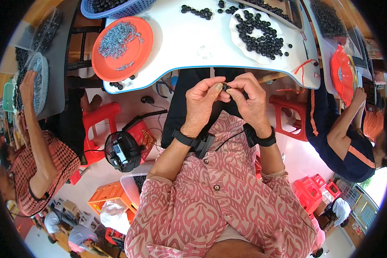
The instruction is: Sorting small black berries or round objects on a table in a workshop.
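Just off the near edge of the table, my left hand point(201, 99) and my right hand point(250, 98) meet, thumbs and fingertips closed on one small round black piece point(225, 87). My fingers cover most of it, so its exact kind cannot be made out. Beyond my right hand, similar round black pieces point(268, 45) lie on a white scalloped plate point(235, 32). An orange-red plate point(99, 69) to the left bears a heap of small translucent grey-blue parts point(118, 39). A few black pieces point(116, 85) sit on the table next to that plate.
A blue basket point(112, 13) and a tray point(297, 13) hold black pieces on the white table point(185, 47). Co-workers sit at left and right near red stools point(101, 118). A black device point(124, 150) with cables and an orange crate point(109, 195) stand at lower left.
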